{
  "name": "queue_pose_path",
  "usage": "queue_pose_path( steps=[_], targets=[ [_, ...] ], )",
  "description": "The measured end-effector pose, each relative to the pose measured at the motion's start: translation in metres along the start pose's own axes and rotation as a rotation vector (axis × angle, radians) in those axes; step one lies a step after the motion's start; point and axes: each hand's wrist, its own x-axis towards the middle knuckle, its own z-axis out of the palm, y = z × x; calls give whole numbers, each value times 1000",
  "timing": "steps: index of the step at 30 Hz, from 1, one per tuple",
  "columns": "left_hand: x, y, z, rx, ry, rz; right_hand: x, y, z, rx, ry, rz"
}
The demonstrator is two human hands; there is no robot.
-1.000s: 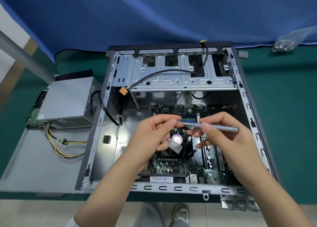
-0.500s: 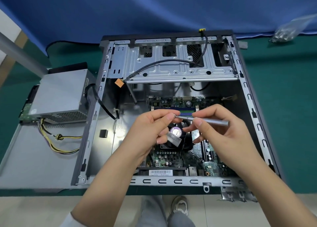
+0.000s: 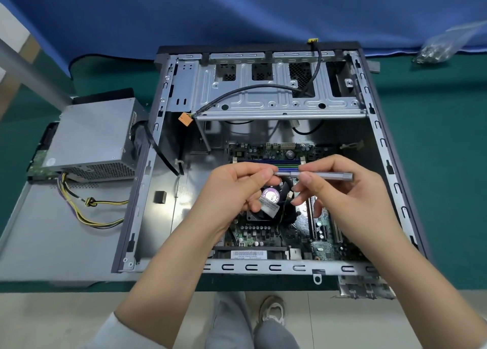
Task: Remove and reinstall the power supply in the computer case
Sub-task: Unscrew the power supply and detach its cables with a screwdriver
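Two hands meet above the open computer case (image 3: 390,148) in the head view: the right hand (image 3: 350,198) pinches a slim grey metal screwdriver (image 3: 326,175) held level, while the left hand (image 3: 234,190) pinches its tip end, seemingly seating a bit or screw, though that detail is too small to tell. Outside the case, the boxy grey power supply (image 3: 92,137), with a perforated side and yellow-and-black leads, rests on the flat side panel (image 3: 52,243) at left, apparently awaiting reinstallation.

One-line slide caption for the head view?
Both hands hold a slim screwdriver over the open case; power supply sits outside.
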Motion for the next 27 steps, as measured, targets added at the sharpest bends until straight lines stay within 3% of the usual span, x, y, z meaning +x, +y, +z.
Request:
queue_pose_path(
  steps=[8, 11, 13, 15, 17, 19, 23, 27],
  targets=[
    [-4, 3, 6, -10, -98, 6, 0, -4, -4, 22, 21, 50],
    [-4, 1, 6, 63, -29, 21, 3, -6, -9, -7, 112, 77],
    [-2, -1, 3, 253, 75, 141, 12, -4, -14, -125, 175, 136],
    [3, 0, -3, 630, 126, 314, 22, 2, -18, -288, 189, 204],
    [10, 2, -8, 1037, 71, 404, 32, 8, -19, -469, 184, 241],
    [17, 1, -11, 1184, -48, 355, 40, 14, -19, -653, 174, 245],
    [20, -10, -14, 1137, -154, 267, 56, 23, -22, -939, 150, 219],
    [19, -15, -15, 1114, -170, 244, 69, 28, -26, -1031, 124, 239]
  ],
)
